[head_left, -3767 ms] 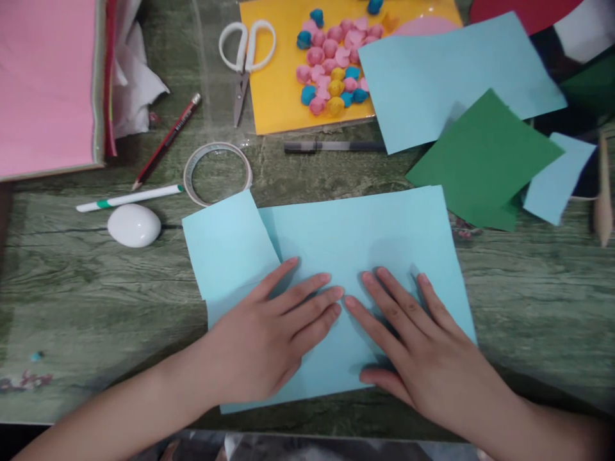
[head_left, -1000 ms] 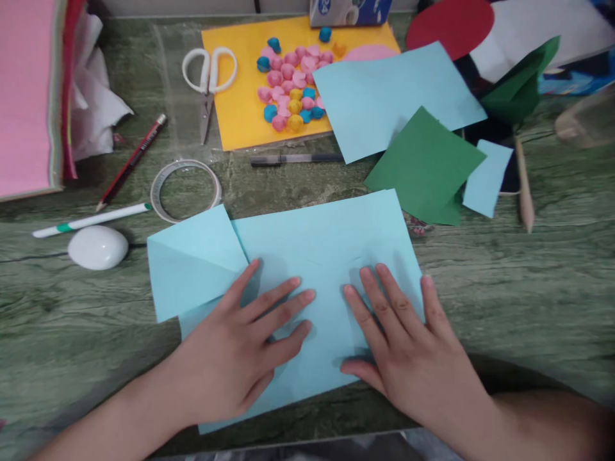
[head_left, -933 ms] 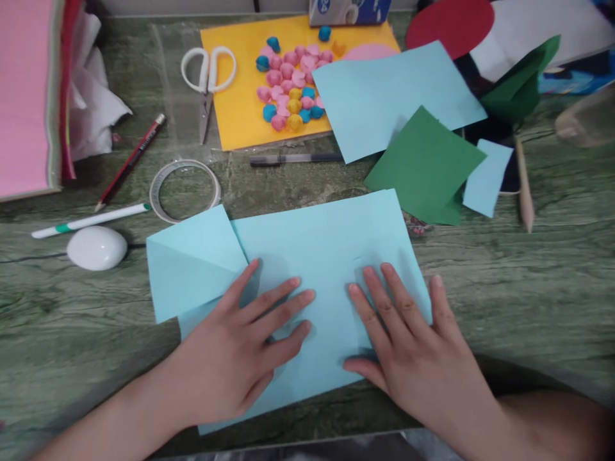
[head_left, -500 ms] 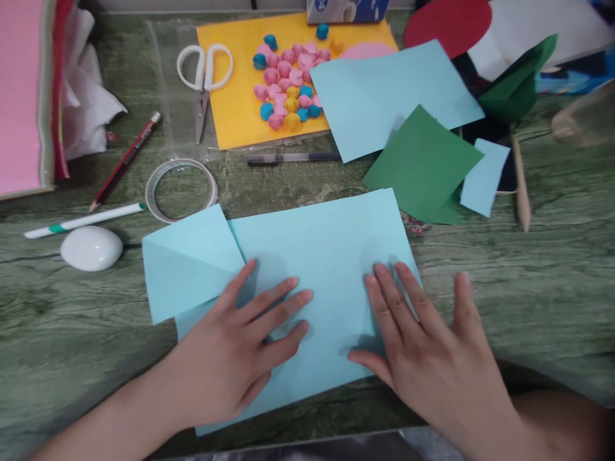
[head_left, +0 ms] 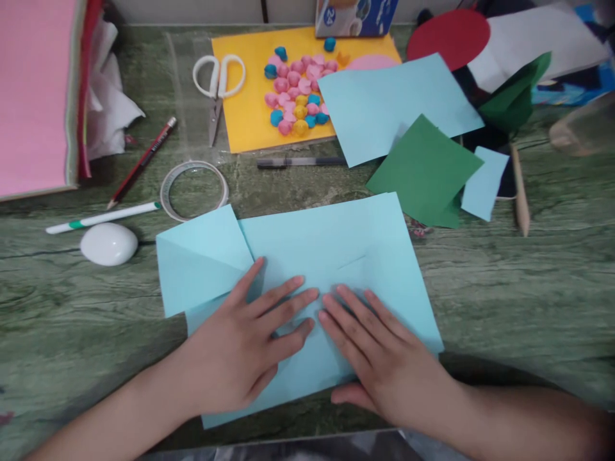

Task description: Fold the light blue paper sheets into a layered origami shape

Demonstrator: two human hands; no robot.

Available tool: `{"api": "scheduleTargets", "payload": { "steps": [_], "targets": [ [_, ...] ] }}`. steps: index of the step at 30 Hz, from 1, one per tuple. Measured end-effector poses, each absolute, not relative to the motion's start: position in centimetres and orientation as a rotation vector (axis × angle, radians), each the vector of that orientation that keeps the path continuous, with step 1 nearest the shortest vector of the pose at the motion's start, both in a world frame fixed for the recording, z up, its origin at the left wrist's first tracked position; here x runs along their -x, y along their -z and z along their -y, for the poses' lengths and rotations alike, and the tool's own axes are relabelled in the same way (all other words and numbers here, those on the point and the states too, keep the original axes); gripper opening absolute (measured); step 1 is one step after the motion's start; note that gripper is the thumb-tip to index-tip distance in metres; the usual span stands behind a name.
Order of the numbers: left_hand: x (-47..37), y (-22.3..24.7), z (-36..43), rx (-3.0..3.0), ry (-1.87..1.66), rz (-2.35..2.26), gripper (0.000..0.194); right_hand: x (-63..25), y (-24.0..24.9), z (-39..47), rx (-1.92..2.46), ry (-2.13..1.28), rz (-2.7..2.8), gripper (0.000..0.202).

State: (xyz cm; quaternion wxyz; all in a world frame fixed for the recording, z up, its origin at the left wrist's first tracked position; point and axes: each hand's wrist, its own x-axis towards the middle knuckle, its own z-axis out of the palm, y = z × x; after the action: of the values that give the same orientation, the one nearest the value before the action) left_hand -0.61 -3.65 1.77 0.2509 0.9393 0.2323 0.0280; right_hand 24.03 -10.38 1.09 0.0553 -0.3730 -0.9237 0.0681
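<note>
A large light-blue sheet of paper lies on the table in front of me, with a short line or crease near its middle. My left hand rests on its left part, fingers spread and flat. Beside it, my right hand lies flat on the sheet's lower right, fingers stretched out and the thumb over the near edge. A smaller light-blue square of paper, with a diagonal crease, overlaps the sheet's upper left corner and reaches the left index finger.
Behind the sheet are a tape roll, scissors, a black pen and yellow paper bearing small coloured pieces. Green paper lies right. A pencil, a marker and a white egg-shaped object lie left.
My right hand has slid left across the large sheet, closer to my left hand, its fingers drawn nearer together. The left hand stays in place on the paper. The view has shifted slightly.
</note>
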Motion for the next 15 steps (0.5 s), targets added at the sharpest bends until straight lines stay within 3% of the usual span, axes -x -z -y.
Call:
{"api": "scheduleTargets", "payload": {
  "steps": [15],
  "targets": [
    [0.73, -2.45, 3.42, -2.484, 0.015, -0.681, 0.047, -24.35, -0.13, 9.93, 1.206, -0.370, 2.794, 0.081]
  ]
}}
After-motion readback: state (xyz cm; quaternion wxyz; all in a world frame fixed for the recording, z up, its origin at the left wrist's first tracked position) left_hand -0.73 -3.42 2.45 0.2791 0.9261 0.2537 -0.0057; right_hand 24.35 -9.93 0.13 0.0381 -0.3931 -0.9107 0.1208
